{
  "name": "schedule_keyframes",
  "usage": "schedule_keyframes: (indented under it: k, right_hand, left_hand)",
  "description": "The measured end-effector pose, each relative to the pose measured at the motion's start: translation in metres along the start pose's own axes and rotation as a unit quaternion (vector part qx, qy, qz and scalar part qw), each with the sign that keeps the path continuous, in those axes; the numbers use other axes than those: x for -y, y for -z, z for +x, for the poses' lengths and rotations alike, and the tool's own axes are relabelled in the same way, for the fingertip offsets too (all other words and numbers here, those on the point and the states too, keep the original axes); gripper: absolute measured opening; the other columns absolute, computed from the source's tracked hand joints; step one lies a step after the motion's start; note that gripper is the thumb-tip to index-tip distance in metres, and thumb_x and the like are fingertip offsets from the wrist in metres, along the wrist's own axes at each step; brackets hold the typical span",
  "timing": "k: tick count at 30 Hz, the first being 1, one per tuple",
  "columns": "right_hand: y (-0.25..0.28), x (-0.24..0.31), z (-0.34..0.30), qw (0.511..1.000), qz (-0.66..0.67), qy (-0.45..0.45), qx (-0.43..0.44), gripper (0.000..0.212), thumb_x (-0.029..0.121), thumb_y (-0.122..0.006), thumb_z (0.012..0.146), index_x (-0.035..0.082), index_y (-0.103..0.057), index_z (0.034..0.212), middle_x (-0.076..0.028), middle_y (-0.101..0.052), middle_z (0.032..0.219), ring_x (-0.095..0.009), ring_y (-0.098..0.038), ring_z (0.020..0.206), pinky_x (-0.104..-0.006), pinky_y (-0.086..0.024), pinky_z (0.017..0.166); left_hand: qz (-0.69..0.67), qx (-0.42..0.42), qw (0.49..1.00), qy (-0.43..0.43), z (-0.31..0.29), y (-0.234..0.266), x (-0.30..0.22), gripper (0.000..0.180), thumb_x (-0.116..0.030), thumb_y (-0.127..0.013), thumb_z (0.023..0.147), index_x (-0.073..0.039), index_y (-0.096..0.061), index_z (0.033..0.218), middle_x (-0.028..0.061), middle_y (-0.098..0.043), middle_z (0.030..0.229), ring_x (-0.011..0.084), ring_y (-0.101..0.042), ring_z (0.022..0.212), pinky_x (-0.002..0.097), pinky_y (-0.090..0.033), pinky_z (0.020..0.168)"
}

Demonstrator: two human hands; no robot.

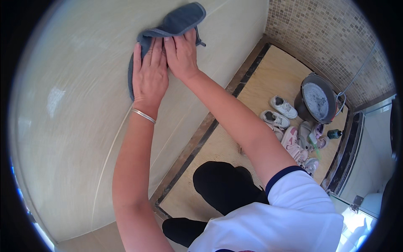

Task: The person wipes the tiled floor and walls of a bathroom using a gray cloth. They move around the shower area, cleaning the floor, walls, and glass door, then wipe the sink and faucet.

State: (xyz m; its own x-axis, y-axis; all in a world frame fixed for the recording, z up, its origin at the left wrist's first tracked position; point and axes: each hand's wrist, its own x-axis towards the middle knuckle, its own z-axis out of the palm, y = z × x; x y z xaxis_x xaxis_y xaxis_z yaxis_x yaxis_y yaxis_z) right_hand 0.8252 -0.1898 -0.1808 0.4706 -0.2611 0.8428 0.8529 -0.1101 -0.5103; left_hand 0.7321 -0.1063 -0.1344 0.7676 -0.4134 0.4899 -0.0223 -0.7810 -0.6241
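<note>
A dark grey cloth (pixel 184 19) with a stitched edge lies folded and bunched against the pale wall. My left hand (pixel 150 80) holds it pressed to the wall, fingers pointing up and their tips partly under the fold. Beside it, my right hand (pixel 182 56) also holds the cloth, its fingertips hidden by the upper flap. Part of the cloth shows along the left edge of my left hand, and a thin strap sticks out to the right of my right hand. A silver bangle (pixel 144 116) circles my left wrist.
The pale tiled wall (pixel 75 138) fills the left side. On the tan floor (pixel 268 75), right of my right arm, stand a dark bucket (pixel 299 103) of foamy water, several shoes (pixel 283 107), a green brush (pixel 314 145) and a small dark green bottle (pixel 334 134). A hose (pixel 360 69) hangs by the mosaic wall.
</note>
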Motion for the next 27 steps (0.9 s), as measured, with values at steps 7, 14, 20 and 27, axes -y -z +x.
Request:
schedule_keyframes:
  k: [7, 14, 20, 27]
  right_hand:
    - [0.024, -0.066, -0.149, 0.977, -0.147, -0.151, 0.042, 0.039, 0.022, -0.051, 0.096, 0.002, -0.055, 0.128, -0.028, -0.045, 0.14, -0.05, -0.037, 0.13, -0.0578, -0.025, 0.112]
    - [0.023, -0.037, -0.165, 0.942, -0.118, -0.295, 0.104, 0.036, 0.023, -0.05, 0.096, -0.001, -0.06, 0.121, -0.028, -0.049, 0.136, -0.047, -0.041, 0.127, -0.0575, -0.024, 0.112]
    - [0.005, -0.022, -0.025, 0.996, -0.072, -0.052, 0.005, 0.033, 0.019, -0.053, 0.094, -0.002, -0.06, 0.119, -0.028, -0.05, 0.131, -0.051, -0.041, 0.123, -0.058, -0.027, 0.11]
    - [0.021, -0.052, -0.139, 0.985, -0.137, -0.104, 0.03, 0.041, 0.017, -0.054, 0.093, -0.002, -0.053, 0.129, -0.03, -0.044, 0.138, -0.052, -0.036, 0.127, -0.0581, -0.025, 0.112]
  left_hand:
    - [0.115, 0.204, 0.953, -0.191, -0.059, -0.053, -0.063, 0.057, -0.022, -0.045, 0.096, -0.007, -0.039, 0.151, 0.0048, -0.035, 0.157, 0.0136, -0.037, 0.141, 0.0466, -0.009, 0.125]
    - [0.113, 0.2, 0.949, -0.217, -0.077, -0.053, -0.053, 0.059, -0.024, -0.046, 0.095, -0.01, -0.039, 0.152, 0.0006, -0.034, 0.159, 0.0118, -0.029, 0.145, 0.047, -0.008, 0.126]
    - [0.09, 0.072, 0.992, -0.051, -0.008, -0.007, -0.016, 0.056, -0.03, -0.051, 0.098, -0.01, -0.042, 0.15, 0.0027, -0.035, 0.159, 0.0121, -0.033, 0.144, 0.0445, -0.015, 0.123]
    - [0.127, 0.198, 0.958, -0.164, -0.076, -0.046, -0.051, 0.055, -0.029, -0.045, 0.1, -0.01, -0.039, 0.152, 0.0023, -0.03, 0.161, 0.0132, -0.03, 0.146, 0.045, -0.01, 0.125]
